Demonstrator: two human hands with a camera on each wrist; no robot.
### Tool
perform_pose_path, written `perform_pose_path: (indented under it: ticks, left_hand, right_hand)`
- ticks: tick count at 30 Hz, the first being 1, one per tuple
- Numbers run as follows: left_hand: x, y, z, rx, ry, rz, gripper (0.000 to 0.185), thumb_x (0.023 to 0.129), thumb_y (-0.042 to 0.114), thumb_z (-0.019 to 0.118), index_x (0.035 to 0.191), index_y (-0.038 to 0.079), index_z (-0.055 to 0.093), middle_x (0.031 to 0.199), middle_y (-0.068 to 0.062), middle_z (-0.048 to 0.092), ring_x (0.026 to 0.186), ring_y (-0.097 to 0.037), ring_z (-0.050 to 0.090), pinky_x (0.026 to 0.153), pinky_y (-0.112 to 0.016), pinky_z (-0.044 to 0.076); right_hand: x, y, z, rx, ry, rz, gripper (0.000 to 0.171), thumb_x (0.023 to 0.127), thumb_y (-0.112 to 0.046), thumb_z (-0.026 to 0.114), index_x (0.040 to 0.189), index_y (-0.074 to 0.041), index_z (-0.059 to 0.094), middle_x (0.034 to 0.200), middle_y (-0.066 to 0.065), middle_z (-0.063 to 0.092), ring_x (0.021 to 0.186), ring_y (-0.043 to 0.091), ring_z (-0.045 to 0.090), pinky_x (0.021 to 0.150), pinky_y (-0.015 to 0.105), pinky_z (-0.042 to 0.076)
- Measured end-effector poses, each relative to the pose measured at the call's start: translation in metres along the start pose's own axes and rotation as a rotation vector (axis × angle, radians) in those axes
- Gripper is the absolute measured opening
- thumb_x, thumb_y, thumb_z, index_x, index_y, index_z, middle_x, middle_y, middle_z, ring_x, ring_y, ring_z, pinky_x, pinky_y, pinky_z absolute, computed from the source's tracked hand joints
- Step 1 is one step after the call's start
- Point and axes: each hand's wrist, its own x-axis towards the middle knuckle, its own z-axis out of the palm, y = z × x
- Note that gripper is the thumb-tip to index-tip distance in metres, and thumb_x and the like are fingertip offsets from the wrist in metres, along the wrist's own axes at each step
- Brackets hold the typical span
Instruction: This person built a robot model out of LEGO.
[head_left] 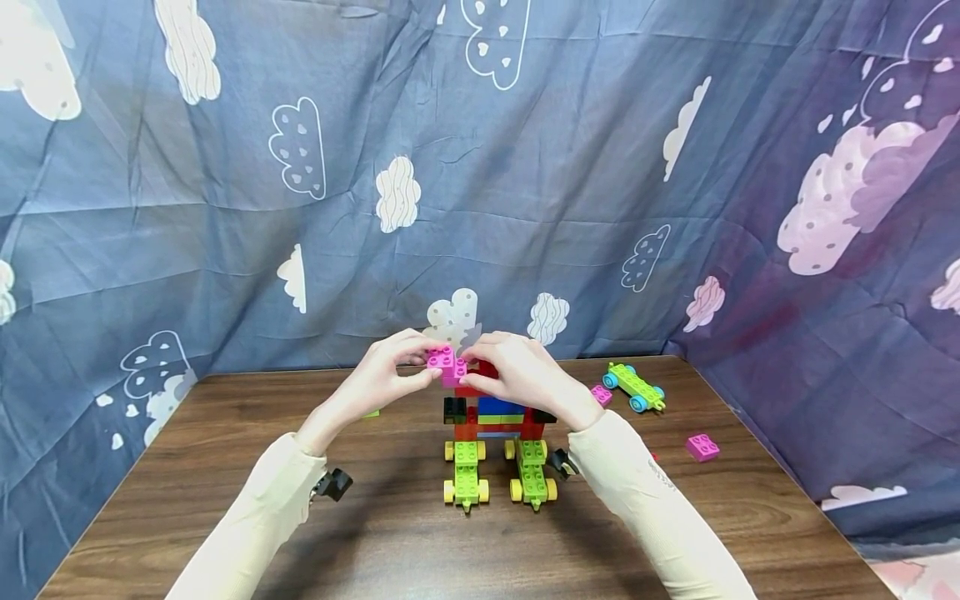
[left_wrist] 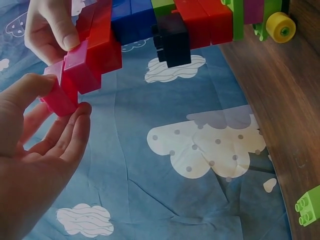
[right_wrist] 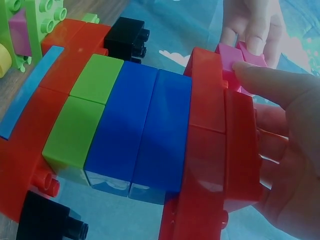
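Model: brick build [head_left: 495,417] stands mid-table [head_left: 225,500] on two lime wheeled bases [head_left: 466,475]; above them red frame w/ blue + green bricks inside, black bricks at the sides, red layer on top.
Magenta bricks [head_left: 447,364]: at top left of the model, touching the red top layer; both hands on them. Wrist views show them against the red edge, but can't tell if pressed fully home.
Left hand [head_left: 382,375]: fingers curled, thumb + fingertips pinching the magenta bricks from the left.
Right hand [head_left: 517,371]: thumb on the magenta bricks, fingers curled round the red top, steadying it.
Done so far (judgement): base, body + red top look assembled; magenta piece is being seated on top.
Left to do (judgement): seat that piece; loose parts unused on table right side – small magenta brick [head_left: 601,394], bigger magenta brick [head_left: 702,447], spare lime wheeled chassis w/ blue wheels [head_left: 635,387]. Tiny lime brick [left_wrist: 308,206] also lies loose left of the model.
Backdrop: blue cloud-print cloth [head_left: 480,167] behind + at sides.
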Motion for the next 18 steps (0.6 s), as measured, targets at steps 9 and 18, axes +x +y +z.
perform_pose_path:
  ticks: [9, 18]
  left_hand:
    - [-0.0012, 0.0004, 0.0001, 0.087, 0.011, 0.065, 0.033, 0.089, 0.011, 0.073, 0.122, 0.01, 0.07, 0.109, -0.005, 0.068, 0.099, -0.017, 0.065, 0.09, -0.034, 0.058]
    - [-0.0012, 0.0035, 0.0017, 0.132, 0.034, 0.061, 0.031, 0.09, 0.016, 0.073, 0.12, 0.011, 0.07, 0.109, -0.004, 0.069, 0.098, -0.017, 0.065, 0.088, -0.035, 0.058]
  right_hand:
    - [-0.0003, -0.0015, -0.0006, -0.012, 0.002, -0.008, 0.028, 0.09, -0.037, 0.072, 0.109, -0.016, 0.074, 0.103, -0.001, 0.074, 0.095, 0.016, 0.069, 0.082, 0.031, 0.059]
    - [0.0006, 0.0005, 0.0007, -0.004, 0.009, -0.016, 0.028, 0.089, -0.035, 0.073, 0.108, -0.016, 0.075, 0.102, -0.001, 0.074, 0.093, 0.016, 0.069, 0.082, 0.031, 0.059]
